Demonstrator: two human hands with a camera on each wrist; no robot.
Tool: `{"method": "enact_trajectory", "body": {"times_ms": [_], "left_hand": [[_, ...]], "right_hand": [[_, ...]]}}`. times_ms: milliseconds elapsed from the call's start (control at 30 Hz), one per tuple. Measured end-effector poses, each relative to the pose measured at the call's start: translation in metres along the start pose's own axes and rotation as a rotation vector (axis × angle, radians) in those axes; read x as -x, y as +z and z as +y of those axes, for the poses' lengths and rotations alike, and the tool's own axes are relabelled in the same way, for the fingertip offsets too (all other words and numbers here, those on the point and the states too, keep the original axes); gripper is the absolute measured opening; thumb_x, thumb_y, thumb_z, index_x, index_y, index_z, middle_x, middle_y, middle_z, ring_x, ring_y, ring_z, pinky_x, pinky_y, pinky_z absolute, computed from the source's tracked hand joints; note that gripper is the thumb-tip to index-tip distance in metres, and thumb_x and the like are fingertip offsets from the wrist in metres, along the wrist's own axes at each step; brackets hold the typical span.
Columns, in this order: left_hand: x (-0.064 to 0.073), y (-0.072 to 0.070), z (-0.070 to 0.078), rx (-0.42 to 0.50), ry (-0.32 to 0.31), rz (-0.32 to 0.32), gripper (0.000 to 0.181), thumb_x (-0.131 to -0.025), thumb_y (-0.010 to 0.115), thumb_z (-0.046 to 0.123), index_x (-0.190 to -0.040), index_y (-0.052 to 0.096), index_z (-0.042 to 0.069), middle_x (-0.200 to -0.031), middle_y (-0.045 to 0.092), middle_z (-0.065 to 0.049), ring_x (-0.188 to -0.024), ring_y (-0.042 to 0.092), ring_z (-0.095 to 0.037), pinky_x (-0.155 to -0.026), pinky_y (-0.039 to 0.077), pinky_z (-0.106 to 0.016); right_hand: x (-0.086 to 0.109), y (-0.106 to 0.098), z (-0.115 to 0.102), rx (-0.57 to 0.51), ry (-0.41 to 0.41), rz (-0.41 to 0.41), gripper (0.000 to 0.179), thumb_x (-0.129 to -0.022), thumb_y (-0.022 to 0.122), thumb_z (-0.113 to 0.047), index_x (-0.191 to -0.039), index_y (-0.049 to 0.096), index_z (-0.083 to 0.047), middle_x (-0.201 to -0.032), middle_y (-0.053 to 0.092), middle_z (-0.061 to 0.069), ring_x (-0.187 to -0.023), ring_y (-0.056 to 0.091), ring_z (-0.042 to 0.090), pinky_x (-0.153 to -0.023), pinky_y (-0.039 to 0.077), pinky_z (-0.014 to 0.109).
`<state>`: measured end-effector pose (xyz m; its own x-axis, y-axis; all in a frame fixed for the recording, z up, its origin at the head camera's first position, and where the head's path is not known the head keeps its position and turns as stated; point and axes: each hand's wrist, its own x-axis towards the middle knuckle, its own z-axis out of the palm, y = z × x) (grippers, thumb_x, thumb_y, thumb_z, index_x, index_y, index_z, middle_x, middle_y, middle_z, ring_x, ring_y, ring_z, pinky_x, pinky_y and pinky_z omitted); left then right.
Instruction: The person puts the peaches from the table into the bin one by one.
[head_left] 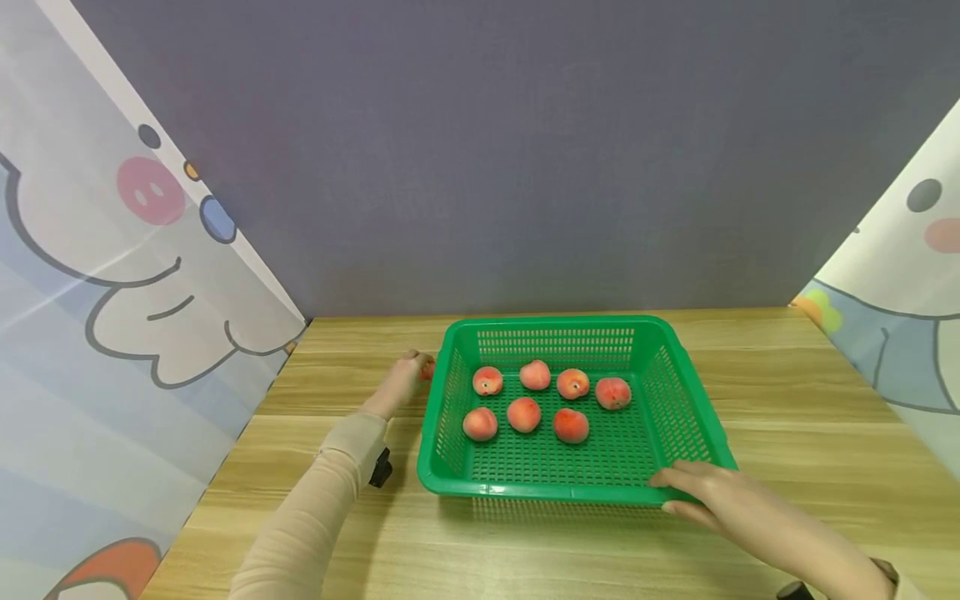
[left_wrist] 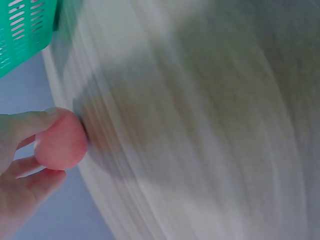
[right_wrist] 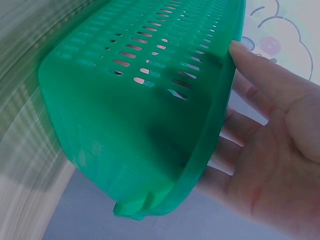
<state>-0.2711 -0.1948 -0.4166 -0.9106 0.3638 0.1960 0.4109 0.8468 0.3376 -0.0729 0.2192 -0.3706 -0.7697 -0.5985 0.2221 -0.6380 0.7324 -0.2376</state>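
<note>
A green plastic basket (head_left: 525, 490) with slotted walls stands on the wooden table, and several red-orange peaches (head_left: 524, 414) lie spread over the left and middle of its floor. Beyond its left wall, my left hand (head_left: 405, 379) pinches another peach (left_wrist: 61, 140) between thumb and fingers, close over the tabletop. In the head view that peach (head_left: 428, 370) is partly hidden by the hand and the basket rim. My right hand (head_left: 708, 492) grips the rim at the near right corner; the right wrist view has the thumb (right_wrist: 250, 57) on the rim and the fingers around its far side.
The wooden table (head_left: 810, 433) extends on both sides of the basket. A grey wall (head_left: 525, 167) rises behind it, and cartoon-printed panels (head_left: 150, 250) flank the table left and right. A dark wrist device (head_left: 381, 468) sits at the left sleeve.
</note>
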Motion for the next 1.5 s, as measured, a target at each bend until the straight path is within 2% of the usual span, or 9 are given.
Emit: {"method": "enact_trajectory", "body": {"times_ms": [100,200,400,600,833,1033,1167,1367,1500], "left_hand": [[0.001,0.003,-0.001,-0.005,0.037,0.035,0.025,-0.076,0.057,-0.013,-0.099,0.060,-0.003,-0.093,0.055,-0.014,-0.082,0.054,-0.026,-0.070,0.046,-0.035],[0.000,0.002,0.000,-0.014,0.040,0.042,0.022,-0.074,0.065,-0.005,-0.096,0.060,-0.003,-0.090,0.055,-0.013,-0.080,0.054,-0.025,-0.069,0.046,-0.033],[-0.001,0.001,0.002,-0.020,0.013,0.037,0.028,-0.071,0.071,0.001,-0.097,0.061,-0.003,-0.094,0.057,-0.015,-0.085,0.056,-0.028,-0.073,0.047,-0.035],[-0.001,0.002,0.000,-0.031,0.000,0.026,0.032,-0.070,0.072,0.000,-0.099,0.060,-0.003,-0.096,0.057,-0.016,-0.088,0.056,-0.030,-0.076,0.047,-0.037],[-0.002,0.001,0.001,-0.021,-0.048,-0.019,0.033,-0.072,0.070,0.001,-0.104,0.058,-0.002,-0.100,0.056,-0.016,-0.090,0.056,-0.029,-0.076,0.047,-0.036],[0.000,-0.001,-0.001,-0.005,0.009,0.025,0.026,-0.071,0.066,-0.006,-0.096,0.060,-0.004,-0.092,0.056,-0.016,-0.083,0.057,-0.029,-0.072,0.048,-0.037],[0.001,-0.005,-0.003,0.010,0.045,0.058,0.025,-0.069,0.065,-0.006,-0.093,0.061,-0.005,-0.089,0.056,-0.016,-0.079,0.057,-0.030,-0.069,0.048,-0.037],[-0.002,-0.017,-0.002,0.017,0.014,0.034,0.031,-0.073,0.064,-0.004,-0.103,0.057,-0.007,-0.097,0.056,-0.019,-0.090,0.056,-0.033,-0.077,0.047,-0.039],[-0.005,-0.026,0.000,0.013,0.021,0.039,0.031,-0.073,0.062,-0.005,-0.104,0.057,-0.008,-0.100,0.056,-0.021,-0.093,0.055,-0.035,-0.080,0.046,-0.042]], "right_hand": [[0.000,0.000,0.000,-0.004,0.005,-0.008,0.020,-0.080,0.063,-0.027,-0.099,0.061,-0.020,-0.097,0.062,0.003,-0.088,0.058,0.036,-0.069,0.047,0.046],[0.001,0.001,0.001,0.000,0.001,-0.003,0.021,-0.080,0.062,-0.028,-0.099,0.061,-0.021,-0.097,0.062,0.003,-0.088,0.058,0.036,-0.069,0.047,0.045],[0.001,0.002,0.001,0.024,-0.019,0.031,0.021,-0.079,0.064,-0.027,-0.099,0.060,-0.022,-0.096,0.062,0.000,-0.087,0.059,0.034,-0.068,0.048,0.043],[0.001,0.002,0.001,0.026,-0.014,0.034,0.021,-0.078,0.064,-0.027,-0.099,0.061,-0.022,-0.097,0.062,0.000,-0.088,0.058,0.034,-0.069,0.047,0.044],[0.001,0.003,0.001,0.023,-0.011,0.036,0.021,-0.078,0.064,-0.027,-0.099,0.061,-0.021,-0.096,0.062,0.000,-0.087,0.058,0.034,-0.069,0.047,0.044],[0.000,0.002,0.001,0.015,-0.025,0.031,0.021,-0.079,0.064,-0.026,-0.099,0.060,-0.021,-0.095,0.062,-0.001,-0.085,0.060,0.029,-0.066,0.049,0.040],[0.000,0.001,0.001,0.006,-0.015,0.008,0.021,-0.080,0.063,-0.027,-0.100,0.061,-0.021,-0.096,0.062,0.000,-0.086,0.059,0.031,-0.067,0.048,0.041],[0.000,0.001,0.001,-0.017,-0.014,-0.002,0.020,-0.081,0.063,-0.026,-0.100,0.060,-0.022,-0.096,0.061,-0.001,-0.086,0.059,0.030,-0.067,0.048,0.042],[0.000,0.000,0.001,-0.015,-0.013,-0.001,0.020,-0.081,0.062,-0.026,-0.100,0.060,-0.022,-0.097,0.062,0.000,-0.086,0.059,0.030,-0.066,0.049,0.041]]}}
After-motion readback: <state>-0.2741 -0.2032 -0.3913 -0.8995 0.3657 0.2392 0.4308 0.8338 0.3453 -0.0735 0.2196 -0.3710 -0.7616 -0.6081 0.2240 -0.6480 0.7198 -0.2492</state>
